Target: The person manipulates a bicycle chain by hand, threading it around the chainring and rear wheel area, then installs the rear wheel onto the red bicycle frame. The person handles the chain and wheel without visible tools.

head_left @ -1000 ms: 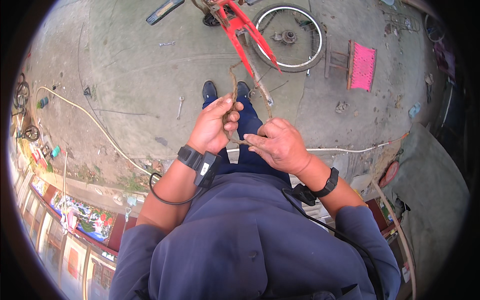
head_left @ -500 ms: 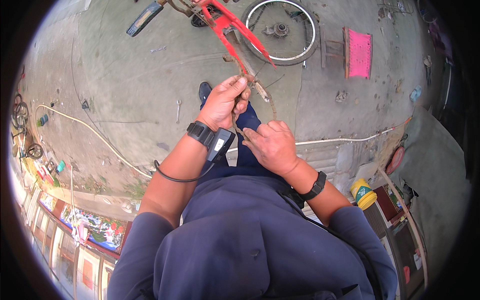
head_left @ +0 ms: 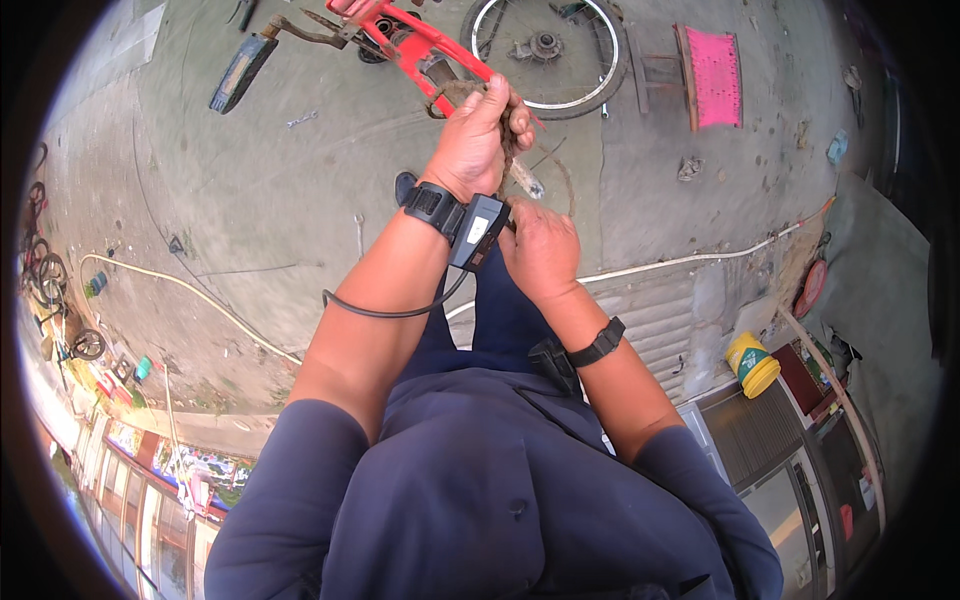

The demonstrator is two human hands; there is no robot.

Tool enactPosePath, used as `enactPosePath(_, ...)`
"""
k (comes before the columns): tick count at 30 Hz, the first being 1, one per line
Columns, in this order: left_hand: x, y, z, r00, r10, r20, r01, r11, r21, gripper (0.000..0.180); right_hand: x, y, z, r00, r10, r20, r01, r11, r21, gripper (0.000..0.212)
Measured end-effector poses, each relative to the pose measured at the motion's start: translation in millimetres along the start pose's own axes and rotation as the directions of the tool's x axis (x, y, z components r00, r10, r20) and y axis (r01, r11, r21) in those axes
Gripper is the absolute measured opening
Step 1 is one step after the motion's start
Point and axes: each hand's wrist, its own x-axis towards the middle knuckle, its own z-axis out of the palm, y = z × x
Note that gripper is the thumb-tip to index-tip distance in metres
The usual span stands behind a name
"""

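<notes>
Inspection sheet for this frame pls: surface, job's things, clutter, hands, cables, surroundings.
Surface: grey concrete ground, dusty, stained.
Job's things: thin brown cord gripped in both hands; red bicycle frame lying on the ground beyond them.
Clutter: loose bicycle wheel, pink brush, yellow tub, small spanner.
Hands: left hand clenched on the cord, raised; right hand lower, closed on the same cord.
Cables: black lead hanging from the left wrist device; white hose across the ground.
Surroundings: bicycles parked at far left.

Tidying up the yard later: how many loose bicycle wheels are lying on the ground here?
1 clearly: a spoked wheel lies flat beside the red bicycle frame. Small wheels at the far left edge seem attached to bikes; more may be hidden.
</notes>
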Motion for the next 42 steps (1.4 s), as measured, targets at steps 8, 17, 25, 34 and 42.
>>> enactPosePath(8,-20.4,22.9,1.3,0.983,0.161,0.092,-0.148,0.98,-0.129,0.041,43.6,9.6,51.9,0.956,0.284,0.076,-0.29,0.867,0.406,0.032)
enactPosePath(17,-120.2,48.3,-53.4,0.953,0.009,-0.303,-0.062,0.985,-0.163,0.042,9.7,-23.0,43.1,0.955,0.041,0.295,-0.215,0.778,0.59,0.061)
enactPosePath(25,-136.3,41.2,-68.6,0.956,0.028,-0.29,-0.094,0.973,-0.213,0.039,-21.1,-32.2,23.7,0.958,0.021,0.285,-0.188,0.797,0.573,0.057)
enactPosePath(34,-149.3,25.9,-70.7,0.973,-0.077,-0.216,-0.016,0.916,-0.4,0.04,-16.4,-1.5,58.1,0.812,0.381,0.442,-0.576,0.409,0.708,0.042)
enactPosePath(42,-162.2,16.3,-63.7,0.974,-0.133,-0.185,0.052,0.92,-0.388,0.04,21.3,-8.4,102.9,0.545,0.353,0.761,-0.749,-0.203,0.631,0.061)
